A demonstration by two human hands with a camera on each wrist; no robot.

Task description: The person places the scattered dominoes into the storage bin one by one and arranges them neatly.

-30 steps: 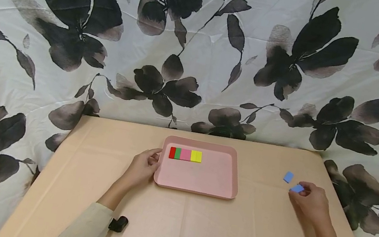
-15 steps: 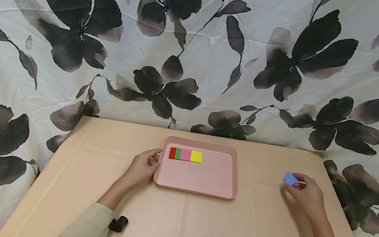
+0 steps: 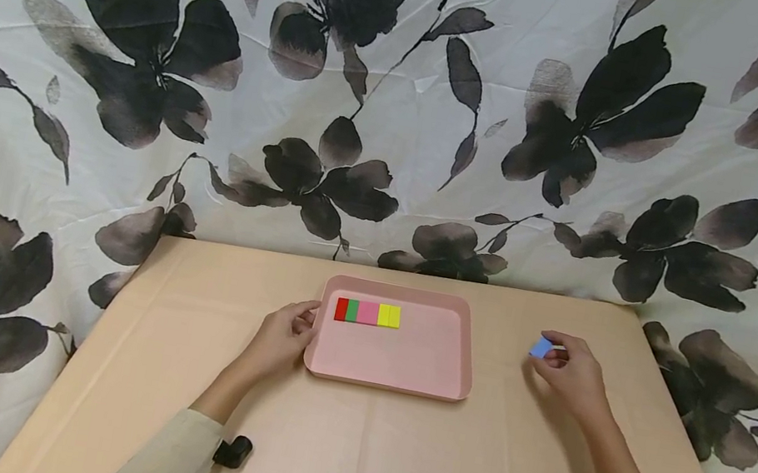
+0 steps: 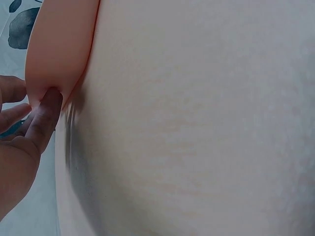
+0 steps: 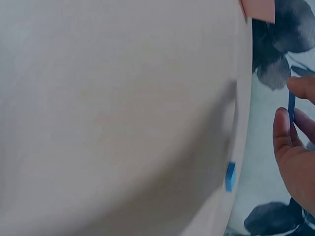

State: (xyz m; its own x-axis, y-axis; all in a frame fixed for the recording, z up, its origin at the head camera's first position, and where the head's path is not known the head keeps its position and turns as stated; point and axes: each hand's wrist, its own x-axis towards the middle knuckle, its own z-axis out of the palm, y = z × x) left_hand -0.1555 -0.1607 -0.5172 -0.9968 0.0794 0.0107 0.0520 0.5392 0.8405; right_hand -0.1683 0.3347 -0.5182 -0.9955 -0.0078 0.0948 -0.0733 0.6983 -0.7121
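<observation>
A pink rectangular tray (image 3: 395,362) stands on the table, its left edge pinched by my left hand (image 3: 283,334); in the left wrist view the thumb (image 4: 49,105) lies against the tray's outer wall. Inside, near the back left, small tiles sit side by side in a row: a red tile (image 3: 341,309), a green tile (image 3: 352,311), a pink tile (image 3: 368,313) and yellow tiles (image 3: 388,317). To the right of the tray, my right hand (image 3: 571,376) holds a blue tile (image 3: 541,347) between thumb and fingers, above the table.
Another blue tile (image 5: 230,177) lies on the table in the right wrist view; the right hand hides it in the head view. The tan table (image 3: 363,454) meets a white floral cloth (image 3: 446,113) at its far edge. Each wrist carries a black camera.
My right hand has picked the blue tile up off the right side and carried it left, toward the tray. The left hand has stayed at the tray's edge. The head view has shifted slightly.
</observation>
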